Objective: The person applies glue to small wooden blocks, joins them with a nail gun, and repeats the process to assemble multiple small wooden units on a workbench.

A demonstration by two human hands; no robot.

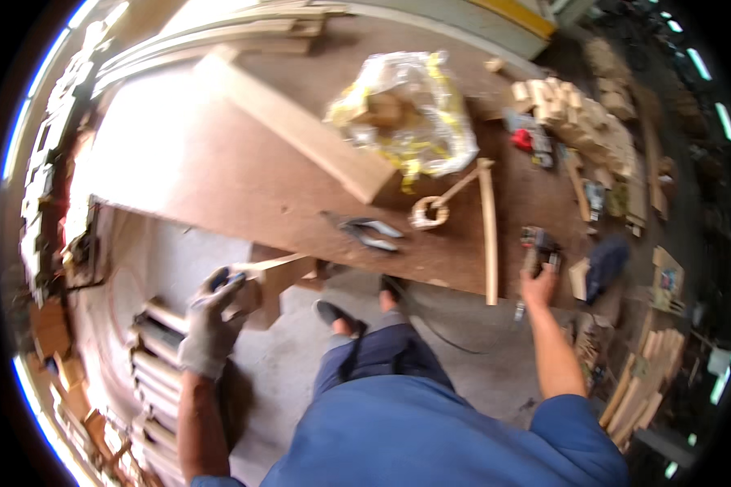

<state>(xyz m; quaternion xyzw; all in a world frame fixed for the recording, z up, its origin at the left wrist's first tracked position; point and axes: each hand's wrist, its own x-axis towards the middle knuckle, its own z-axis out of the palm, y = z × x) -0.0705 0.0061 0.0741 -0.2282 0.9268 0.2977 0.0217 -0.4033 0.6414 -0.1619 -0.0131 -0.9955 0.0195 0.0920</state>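
My left hand, in a pale work glove with dark blue at the fingertips, is raised in front of the table's near edge. Its fingers are curled, and blur hides what they hold. Just beyond them runs a thin wooden strip, above a wooden block or box; whether the hand touches either is unclear. At the table's right side my bare right hand is closed round a dark handheld power tool. Left of that tool lies a long narrow wood strip.
On the brown table are a long plank, pliers-like tool, wooden ring and clear plastic bag with wood pieces. Wood blocks are heaped at far right. A slatted rack stands lower left; a dark cord crosses the floor.
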